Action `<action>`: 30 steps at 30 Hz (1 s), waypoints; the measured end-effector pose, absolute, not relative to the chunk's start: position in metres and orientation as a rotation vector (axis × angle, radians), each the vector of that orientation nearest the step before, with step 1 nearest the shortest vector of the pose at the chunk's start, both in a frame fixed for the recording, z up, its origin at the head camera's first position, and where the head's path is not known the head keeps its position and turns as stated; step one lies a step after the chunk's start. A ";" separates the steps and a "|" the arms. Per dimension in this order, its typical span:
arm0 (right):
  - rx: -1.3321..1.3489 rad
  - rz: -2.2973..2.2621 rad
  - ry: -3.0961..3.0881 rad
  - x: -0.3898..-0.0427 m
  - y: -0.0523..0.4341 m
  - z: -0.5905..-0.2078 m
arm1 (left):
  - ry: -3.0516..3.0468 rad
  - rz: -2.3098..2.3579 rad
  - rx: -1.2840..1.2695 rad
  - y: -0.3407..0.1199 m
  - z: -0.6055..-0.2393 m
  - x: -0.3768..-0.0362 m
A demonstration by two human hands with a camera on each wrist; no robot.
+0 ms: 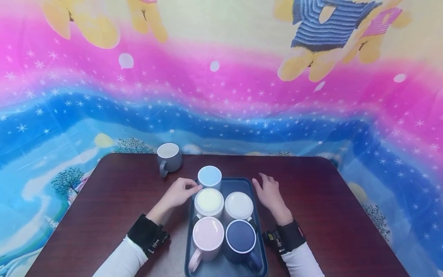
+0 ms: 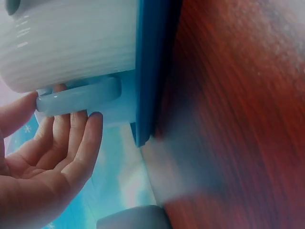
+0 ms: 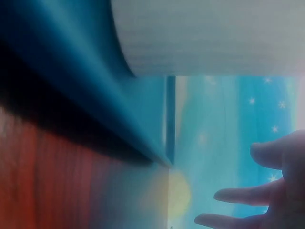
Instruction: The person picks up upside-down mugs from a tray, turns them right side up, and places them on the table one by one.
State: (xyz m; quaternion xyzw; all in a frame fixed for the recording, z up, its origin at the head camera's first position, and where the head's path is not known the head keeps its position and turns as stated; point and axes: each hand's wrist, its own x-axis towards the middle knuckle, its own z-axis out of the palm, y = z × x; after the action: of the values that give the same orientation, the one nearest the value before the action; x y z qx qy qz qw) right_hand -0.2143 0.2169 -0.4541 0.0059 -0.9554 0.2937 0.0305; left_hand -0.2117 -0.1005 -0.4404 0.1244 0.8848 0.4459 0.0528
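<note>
Mugs fill the blue tray (image 1: 257, 231) on the dark wooden table (image 1: 114, 200): a light blue mug (image 1: 209, 177) at its far end, with a cream mug (image 1: 209, 202), a white mug (image 1: 238, 206), a pink mug (image 1: 207, 234) and a navy mug (image 1: 241, 237) nearer. The left hand (image 1: 178, 193), at the tray's left edge, pinches the light blue mug's handle (image 2: 78, 98) between thumb and fingertips. The right hand (image 1: 270, 194) rests flat just right of the tray, fingers loosely spread. A grey mug (image 1: 169, 157) stands beyond the tray, to the left.
</note>
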 end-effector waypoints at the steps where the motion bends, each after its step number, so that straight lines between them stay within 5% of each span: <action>1: 0.017 0.904 -2.944 -0.214 0.217 -0.454 | 2.696 1.353 0.364 -0.100 -0.440 -0.211; 13: 0.028 0.895 -2.947 -0.212 0.215 -0.452 | 2.717 1.338 0.220 -0.093 -0.438 -0.210; 30: 0.028 0.896 -2.959 -0.213 0.215 -0.451 | 2.868 1.112 0.367 -0.090 -0.426 -0.208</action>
State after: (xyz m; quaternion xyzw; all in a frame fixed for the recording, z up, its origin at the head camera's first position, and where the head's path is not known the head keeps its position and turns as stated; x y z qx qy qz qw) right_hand -0.2127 0.2147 -0.4514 0.0090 -0.9567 0.2898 0.0248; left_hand -0.2083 -0.0895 -0.4258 0.1184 0.9256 0.3588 0.0218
